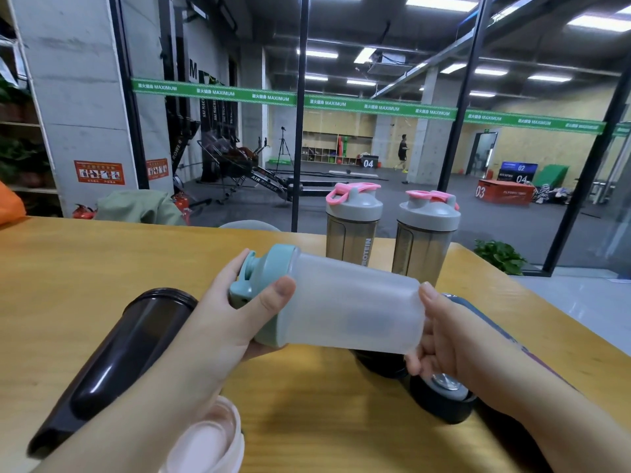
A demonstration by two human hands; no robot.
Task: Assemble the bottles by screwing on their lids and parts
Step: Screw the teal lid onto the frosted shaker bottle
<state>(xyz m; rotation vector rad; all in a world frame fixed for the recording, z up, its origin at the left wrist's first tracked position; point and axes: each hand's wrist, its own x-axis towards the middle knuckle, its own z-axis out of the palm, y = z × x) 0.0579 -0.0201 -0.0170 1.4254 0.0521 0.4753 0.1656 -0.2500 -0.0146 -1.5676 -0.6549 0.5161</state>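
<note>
**Frosted bottle held sideways above the table**

At the centre of the frame a frosted bottle (351, 302) lies on its side in the air over the wooden table (68, 261), its teal lid (264, 278) pointing left. The left hand (218, 322) wraps the lid end, thumb across the lid's rim. The right hand (444, 339) grips the bottle's base, fingers curled under it.

Behind, at upper centre-right, two grey bottles with pink-trimmed lids (353, 220) (426, 230) stand upright, side by side. A dark bottle body (112, 363) lies open-mouthed at lower left. A pale pink cup-like part (211, 438) sits at the bottom edge. Under the right hand rests a black lid (440, 397), possibly with a second dark part just behind it; the hand hides that spot.
</note>
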